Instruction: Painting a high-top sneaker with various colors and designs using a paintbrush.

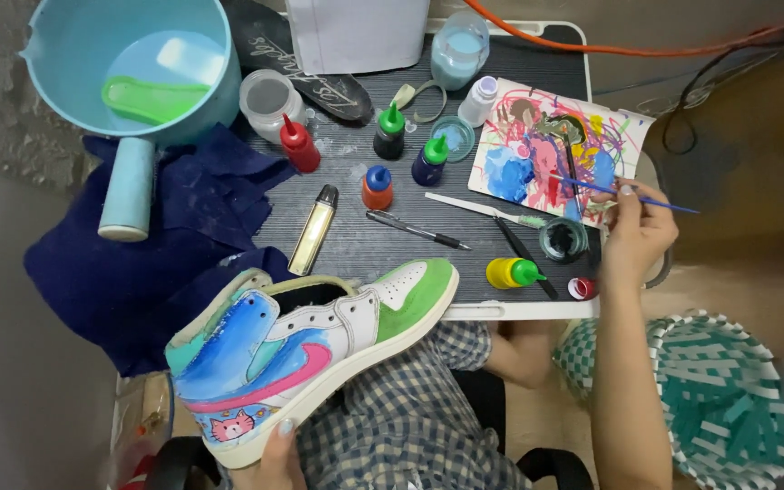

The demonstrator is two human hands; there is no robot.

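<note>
My left hand (279, 454) grips the heel sole of a painted high-top sneaker (310, 349), blue, pink and green, resting across my lap with its toe on the table edge. My right hand (632, 231) holds a thin blue paintbrush (623, 192) whose tip touches a paint-smeared paper palette (546, 145) at the table's right. A small dark jar (563, 240) stands just left of that hand.
Several small paint bottles (383, 186) stand on the dark table (365, 240), a yellow one (512, 272) lying near the front edge. A blue basin (133, 63) with a handle, a navy cloth (165, 245), a pen (415, 230), a gold lighter (312, 230), a woven basket (719, 399).
</note>
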